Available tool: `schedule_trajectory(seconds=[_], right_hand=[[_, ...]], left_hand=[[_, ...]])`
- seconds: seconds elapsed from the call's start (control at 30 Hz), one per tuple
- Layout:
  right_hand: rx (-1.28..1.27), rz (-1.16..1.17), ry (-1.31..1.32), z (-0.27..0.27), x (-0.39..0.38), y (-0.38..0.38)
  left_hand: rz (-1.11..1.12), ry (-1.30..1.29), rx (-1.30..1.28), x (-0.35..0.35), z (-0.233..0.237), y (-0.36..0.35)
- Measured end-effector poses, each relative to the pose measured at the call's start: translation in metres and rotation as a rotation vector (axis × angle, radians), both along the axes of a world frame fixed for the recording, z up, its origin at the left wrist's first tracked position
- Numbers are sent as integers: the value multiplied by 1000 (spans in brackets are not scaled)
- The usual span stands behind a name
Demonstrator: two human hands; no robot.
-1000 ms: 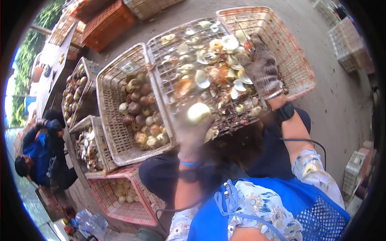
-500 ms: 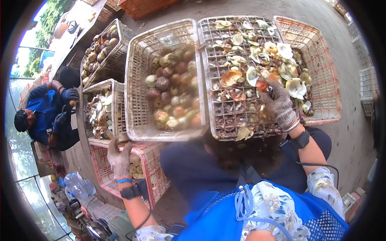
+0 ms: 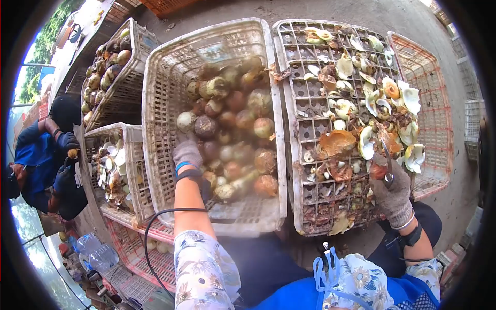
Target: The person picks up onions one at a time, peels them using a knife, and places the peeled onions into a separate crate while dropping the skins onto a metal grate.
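My left hand (image 3: 187, 153), in a grey glove, reaches into the large white crate (image 3: 155, 103) of onions. Its fingers are hidden among the blurred onions (image 3: 235, 129). Over the grid-topped crate (image 3: 289, 98) on the right, my right hand (image 3: 391, 188) is closed around a small curved blade (image 3: 386, 150) and a reddish onion (image 3: 377, 171). Onion peels and cut pieces (image 3: 345, 108) lie scattered across the grid beside it.
At left, a crate of onions (image 3: 135, 57) is tilted above a crate of peels (image 3: 132, 155). A red-and-white crate (image 3: 124, 243) stands lower down. A gloved co-worker (image 3: 39, 160) works beyond. An orange-tinted crate (image 3: 429, 88) adjoins the grid.
My left hand has moved from the lower left crates into the onion crate. My right hand is lower and further right in view, still holding the blade. The view has shifted.
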State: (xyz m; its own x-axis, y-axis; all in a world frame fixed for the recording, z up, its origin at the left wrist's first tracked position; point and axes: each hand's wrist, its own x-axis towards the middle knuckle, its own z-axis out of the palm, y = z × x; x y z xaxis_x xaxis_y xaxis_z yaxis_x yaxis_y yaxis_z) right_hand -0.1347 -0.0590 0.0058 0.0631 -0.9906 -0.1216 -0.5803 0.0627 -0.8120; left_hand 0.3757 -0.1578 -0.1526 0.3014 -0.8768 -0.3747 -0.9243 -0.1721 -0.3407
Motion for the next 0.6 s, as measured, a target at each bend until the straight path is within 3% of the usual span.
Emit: schedule_trajectory(seconds=[0.17, 0.27, 0.33, 0.4, 0.43, 0.53, 0.57, 0.6], right_hand=[[194, -119, -30, 0, 6, -6], [223, -150, -88, 3, 8, -7], [149, -119, -67, 6, 8, -7], [345, -165, -125, 23, 12, -11], [302, -162, -185, 32, 23, -13], [137, -98, -45, 27, 21, -7], [94, -18, -38, 27, 16, -4], [72, -18, -49, 36, 16, -3]], left_hand=[[-59, -116, 37, 6, -29, -9], [33, 32, 101, -5, -6, -10], [16, 90, 1, 0, 12, -9], [501, 435, -68, 3, 38, -7], [494, 424, -72, 4, 47, 1], [945, 1763, -353, 10, 68, 28], [792, 1993, -317, 10, 73, 32], [766, 1994, -332, 3, 86, 32]])
